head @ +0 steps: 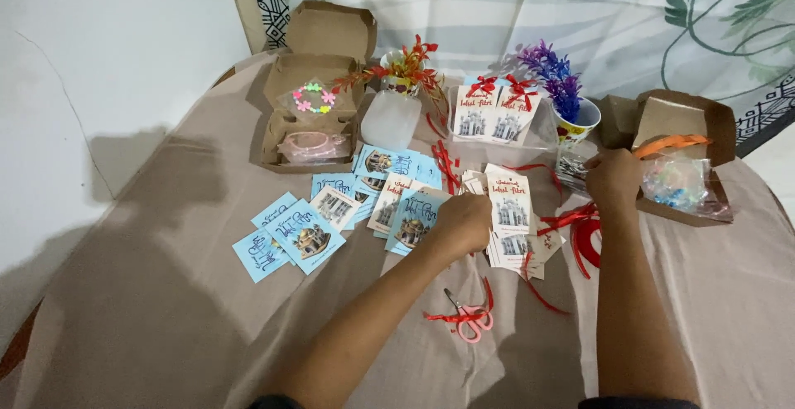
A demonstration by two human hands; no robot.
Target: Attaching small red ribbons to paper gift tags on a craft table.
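My left hand [464, 223] rests with fingers curled on a pile of white paper cards [512, 210] printed with a building picture; whether it grips one is hidden. Farther right, my right hand [611, 179] reaches toward an open brown cardboard box [681, 119], its fingers closed near a small clear packet [571, 169] at the box's left edge. Inside that box lie a clear bag of coloured pieces [675, 184] and an orange band [671, 142]. Blue cards [308, 235] with a similar picture spread to the left of my left hand.
Pink scissors [470, 319] lie near me among red ribbon scraps [580, 235]. A second open box [315, 103] with pink items stands at the back left. Two cups with red [406, 65] and purple [555, 78] artificial plants and a clear bag of ribboned cards [497, 115] stand behind.
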